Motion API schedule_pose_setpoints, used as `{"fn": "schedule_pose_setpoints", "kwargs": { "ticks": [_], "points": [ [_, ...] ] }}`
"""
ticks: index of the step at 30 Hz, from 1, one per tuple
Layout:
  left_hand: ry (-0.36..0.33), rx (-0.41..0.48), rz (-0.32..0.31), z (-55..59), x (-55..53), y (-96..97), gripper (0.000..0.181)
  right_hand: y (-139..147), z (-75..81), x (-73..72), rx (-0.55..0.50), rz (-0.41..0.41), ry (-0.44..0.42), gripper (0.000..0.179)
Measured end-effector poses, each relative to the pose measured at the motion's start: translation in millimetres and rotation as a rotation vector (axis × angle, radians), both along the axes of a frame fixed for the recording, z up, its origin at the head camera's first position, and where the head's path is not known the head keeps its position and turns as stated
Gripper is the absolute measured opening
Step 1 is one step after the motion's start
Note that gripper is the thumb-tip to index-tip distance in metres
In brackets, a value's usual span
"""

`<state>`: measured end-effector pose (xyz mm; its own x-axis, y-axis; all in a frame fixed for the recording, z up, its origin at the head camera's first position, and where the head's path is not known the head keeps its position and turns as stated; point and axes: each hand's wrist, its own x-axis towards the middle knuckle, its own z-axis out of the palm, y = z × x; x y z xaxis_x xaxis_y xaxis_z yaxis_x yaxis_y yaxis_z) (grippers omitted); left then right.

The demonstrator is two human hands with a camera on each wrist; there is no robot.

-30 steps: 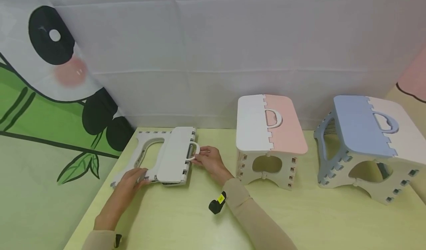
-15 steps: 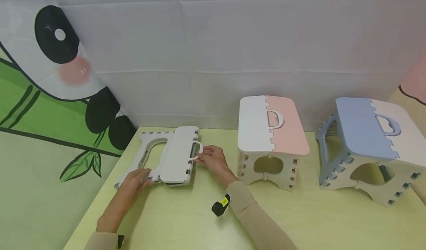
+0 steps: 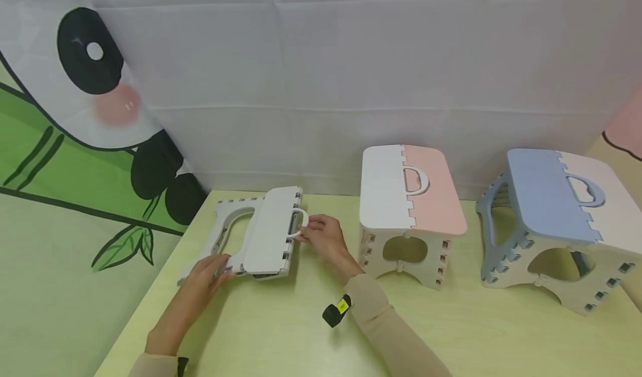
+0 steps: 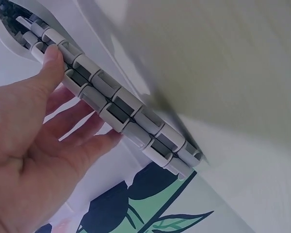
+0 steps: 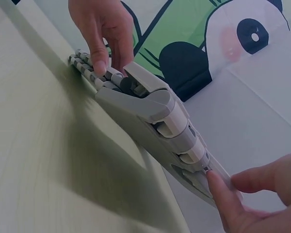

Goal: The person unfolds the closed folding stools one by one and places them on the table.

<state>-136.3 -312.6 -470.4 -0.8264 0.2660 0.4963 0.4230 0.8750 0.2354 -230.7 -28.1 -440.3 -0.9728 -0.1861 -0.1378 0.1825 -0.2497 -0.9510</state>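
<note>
A white and grey folding step stool (image 3: 271, 232), folded flat, is at the left of the table. Its seat half and carry handle (image 3: 306, 218) face right. My left hand (image 3: 203, 275) grips the near edge of its leg part. The left wrist view shows the thumb on top of the jointed hinge edge (image 4: 117, 112) and fingers beneath. With my right hand (image 3: 327, 238) I pinch the handle side between thumb and fingers. In the right wrist view that end tilts up off the table, with a shadow below, while the left hand (image 5: 104, 31) holds the far part.
To the right, an unfolded white and pink step stool (image 3: 408, 190) stands on the pale yellow table (image 3: 281, 332). Farther right is a larger blue and white one (image 3: 549, 196). A white curtain (image 3: 326, 87) with a cartoon print hangs behind.
The handle side of the folded stool has risen a little, with my right hand moving up with it. My left hand keeps its grip on the near edge.
</note>
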Motion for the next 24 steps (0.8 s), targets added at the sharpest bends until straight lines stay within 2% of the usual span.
{"fn": "schedule_pose_setpoints", "kwargs": {
  "ticks": [5, 8, 15, 19, 24],
  "points": [
    [0.037, -0.001, -0.043, -3.5, -0.6, -0.5, 0.045, 2, 5.4, 0.4, 0.003, -0.009, 0.005, 0.041],
    [0.035, -0.004, -0.051, -3.9, 0.5, 0.2, 0.046, 3, 8.3, 1.5, 0.017, -0.013, 0.011, 0.041],
    [-0.038, -0.015, -0.01, 1.1, 5.9, 2.4, 0.046, 5, 13.7, 4.1, 0.039, -0.009, 0.043, 0.042],
    [-0.069, -0.005, -0.015, 2.8, 5.8, 5.0, 0.046, 6, 17.6, 6.0, 0.054, -0.023, 0.062, 0.042],
    [-0.026, -0.019, -0.046, 4.1, 5.0, 9.3, 0.046, 9, 25.1, 8.6, 0.06, -0.037, 0.076, 0.037]
  ]
}}
